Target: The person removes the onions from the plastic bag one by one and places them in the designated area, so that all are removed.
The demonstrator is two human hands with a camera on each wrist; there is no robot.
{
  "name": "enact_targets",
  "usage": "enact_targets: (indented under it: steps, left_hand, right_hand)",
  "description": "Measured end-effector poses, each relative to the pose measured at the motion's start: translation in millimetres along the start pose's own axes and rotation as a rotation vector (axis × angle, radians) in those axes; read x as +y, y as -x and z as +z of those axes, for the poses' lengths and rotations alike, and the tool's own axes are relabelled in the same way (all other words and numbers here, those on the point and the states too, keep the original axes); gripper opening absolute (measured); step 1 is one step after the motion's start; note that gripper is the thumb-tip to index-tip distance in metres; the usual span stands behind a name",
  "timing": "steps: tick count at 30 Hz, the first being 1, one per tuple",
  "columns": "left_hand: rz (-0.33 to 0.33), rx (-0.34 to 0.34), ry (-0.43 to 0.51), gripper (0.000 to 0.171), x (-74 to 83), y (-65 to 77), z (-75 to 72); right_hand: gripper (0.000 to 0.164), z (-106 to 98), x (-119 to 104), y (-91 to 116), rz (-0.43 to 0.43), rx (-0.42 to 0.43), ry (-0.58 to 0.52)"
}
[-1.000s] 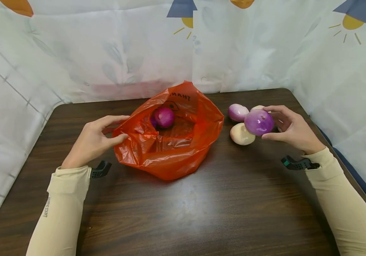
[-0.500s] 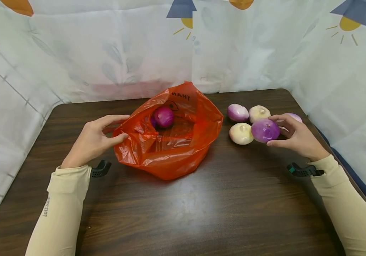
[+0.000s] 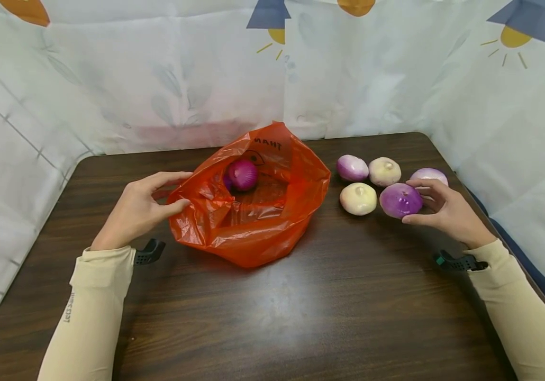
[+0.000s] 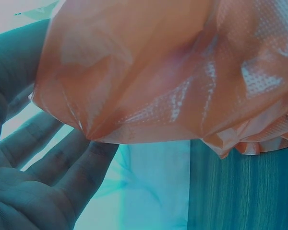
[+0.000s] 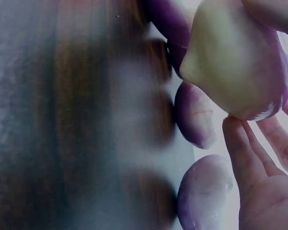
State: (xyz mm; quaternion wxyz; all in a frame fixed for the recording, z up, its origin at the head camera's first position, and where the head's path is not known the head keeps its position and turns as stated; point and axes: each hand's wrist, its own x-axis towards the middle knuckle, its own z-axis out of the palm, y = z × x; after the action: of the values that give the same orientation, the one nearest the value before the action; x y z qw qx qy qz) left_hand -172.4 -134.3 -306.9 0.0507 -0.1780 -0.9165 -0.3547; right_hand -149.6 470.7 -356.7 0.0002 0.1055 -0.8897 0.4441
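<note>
A red plastic bag (image 3: 253, 241) lies with its mouth wide, held at the left rim between the thumb and fingers of my left hand (image 3: 139, 209). Inside it sits a purple onion (image 3: 243, 174), with part of another purple one beside it. My right hand (image 3: 451, 214) grips a peeled purple onion (image 3: 400, 200) from the right, thumb at the near side, fingers at the far side. Its pale, pointed end (image 5: 230, 57) shows in the right wrist view. In the left wrist view the bag's thin plastic (image 4: 134, 86) covers part of my fingers.
Close to the right hand are a whitish onion (image 3: 358, 199), another whitish onion (image 3: 384, 171), a purple-white onion (image 3: 352, 168) and a purple-white onion (image 3: 428, 174) at the right. All rest on the dark wooden table (image 3: 272, 317). A white patterned curtain (image 3: 225, 69) hangs behind.
My right hand has moved right, nearer to me and lower with the purple onion, uncovering the whitish onion and the rightmost onion behind it. The left hand and bag have stayed put.
</note>
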Motion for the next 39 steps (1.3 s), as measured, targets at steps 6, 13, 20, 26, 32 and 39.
enact_targets:
  steps: [6, 13, 20, 26, 32, 39]
  left_hand:
    - [-0.003, 0.002, 0.004, 0.055, -1.7, 0.8, 0.1]
    - [0.005, 0.009, -0.014, 0.055, -2.4, 1.3, -0.4]
    - [0.028, 0.022, -0.023, 0.054, -2.0, 0.8, -0.6]
    - [0.033, 0.025, -0.029, 0.054, -2.0, 0.1, -0.8]
    - [0.039, 0.032, -0.034, 0.054, -2.9, -0.1, -0.2]
    - [0.039, 0.027, -0.028, 0.054, -3.8, -0.7, -0.5]
  right_hand:
    - [0.075, 4.3, 5.6, 2.4, 0.012, 0.008, 0.014]
    - [0.076, 9.4, 10.0, 4.0, 0.016, 0.014, 0.042]
    - [0.076, 9.9, 11.2, 3.2, 0.023, 0.024, 0.074]
    - [0.077, 9.3, 12.9, 1.1, 0.021, 0.031, 0.091]
    - [0.077, 8.6, 11.6, 0.4, 0.015, 0.038, 0.115]
    - [0.077, 6.2, 7.7, 1.3, 0.032, 0.033, 0.11]
